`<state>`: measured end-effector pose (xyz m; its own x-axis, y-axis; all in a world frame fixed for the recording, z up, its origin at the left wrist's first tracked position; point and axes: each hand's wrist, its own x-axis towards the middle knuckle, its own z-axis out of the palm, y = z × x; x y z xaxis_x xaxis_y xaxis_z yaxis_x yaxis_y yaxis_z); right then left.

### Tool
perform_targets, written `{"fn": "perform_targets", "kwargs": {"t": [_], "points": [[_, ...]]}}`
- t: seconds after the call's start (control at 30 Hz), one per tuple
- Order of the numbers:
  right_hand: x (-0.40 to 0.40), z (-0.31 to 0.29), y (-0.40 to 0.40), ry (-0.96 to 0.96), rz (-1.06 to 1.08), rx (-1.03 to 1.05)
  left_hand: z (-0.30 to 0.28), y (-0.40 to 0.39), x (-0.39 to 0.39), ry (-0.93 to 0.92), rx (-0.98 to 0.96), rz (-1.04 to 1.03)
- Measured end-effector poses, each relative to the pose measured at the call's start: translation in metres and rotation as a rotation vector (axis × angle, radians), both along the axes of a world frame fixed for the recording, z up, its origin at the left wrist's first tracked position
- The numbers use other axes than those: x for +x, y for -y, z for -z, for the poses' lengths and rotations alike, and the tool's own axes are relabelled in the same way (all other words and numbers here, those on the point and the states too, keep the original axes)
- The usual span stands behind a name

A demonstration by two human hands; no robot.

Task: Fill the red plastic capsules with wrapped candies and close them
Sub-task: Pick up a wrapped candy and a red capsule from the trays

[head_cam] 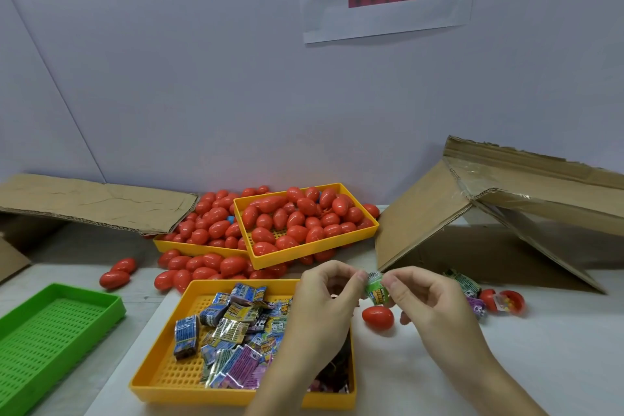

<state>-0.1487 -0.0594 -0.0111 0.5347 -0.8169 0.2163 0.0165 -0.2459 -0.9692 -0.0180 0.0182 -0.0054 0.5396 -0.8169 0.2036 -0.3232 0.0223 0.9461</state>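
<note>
Pinching: both hands on one green wrapped candy (376,289), held above the table (472,382), centre-near.
Left hand (324,300): fingers curled, thumb and fingertips on the candy's left end.
Right hand (429,304): fingers curled, grips the candy's right end.
Closed capsule (378,317): red, lying on the table just below the candy.
Open capsule (506,302): right of the hands, candy inside, loose candies (467,284) beside it.
Candy tray (162,368): yellow, near, under the left wrist, full of wrapped candies.
Capsule stock: two far yellow trays (314,248) heaped with red capsules, more spilled around.
Green tray (20,382): near left.
Cardboard box (472,213): far right, flaps open.
</note>
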Motion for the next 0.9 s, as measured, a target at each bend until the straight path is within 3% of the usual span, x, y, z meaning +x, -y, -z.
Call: {"fn": "perform_targets", "kwargs": {"t": [0.37, 0.67, 0.9], "points": [[0.0021, -0.0014, -0.0011, 0.036, -0.146, 0.321, 0.0013, -0.0002, -0.0013, 0.056, -0.017, -0.024], [0.0028, -0.0074, -0.0013, 0.251, -0.126, 0.707, -0.0008, -0.0034, 0.0, 0.067, 0.011, 0.055], [0.0058, -0.0078, -0.0049, 0.271, -0.07, 0.748, -0.0044, -0.0045, -0.003, 0.138, -0.036, 0.042]]}}
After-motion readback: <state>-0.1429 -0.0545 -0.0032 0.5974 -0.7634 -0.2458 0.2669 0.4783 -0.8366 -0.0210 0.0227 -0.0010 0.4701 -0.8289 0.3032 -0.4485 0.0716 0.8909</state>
